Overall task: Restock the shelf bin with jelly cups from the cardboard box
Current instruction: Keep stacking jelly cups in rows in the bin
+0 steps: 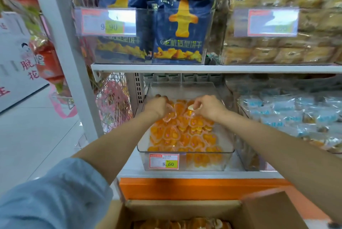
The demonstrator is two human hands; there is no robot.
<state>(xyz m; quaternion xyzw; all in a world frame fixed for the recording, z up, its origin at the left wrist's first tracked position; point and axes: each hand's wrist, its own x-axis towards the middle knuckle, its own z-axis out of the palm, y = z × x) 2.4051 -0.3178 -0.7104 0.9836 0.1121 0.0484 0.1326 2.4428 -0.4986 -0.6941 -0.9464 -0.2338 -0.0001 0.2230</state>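
A clear plastic shelf bin [185,162] on the lower shelf holds several orange jelly cups [185,136], filling its front and middle. Both my hands reach over the far part of that pile. My left hand [157,106] curls its fingers round jelly cups at the back left. My right hand [209,107] pinches a jelly cup with a pale lid [191,107] at the back middle. The open cardboard box [185,208] sits below the shelf at the frame's bottom edge, with more orange jelly cups [185,225] visible inside.
The upper shelf board [203,67] hangs close above my hands. On it stand a clear bin of blue snack bags [177,30] and one of golden cakes [277,43]. Blue-wrapped packets [288,116] fill the bin to the right. A white upright [74,62] and mesh bags stand left.
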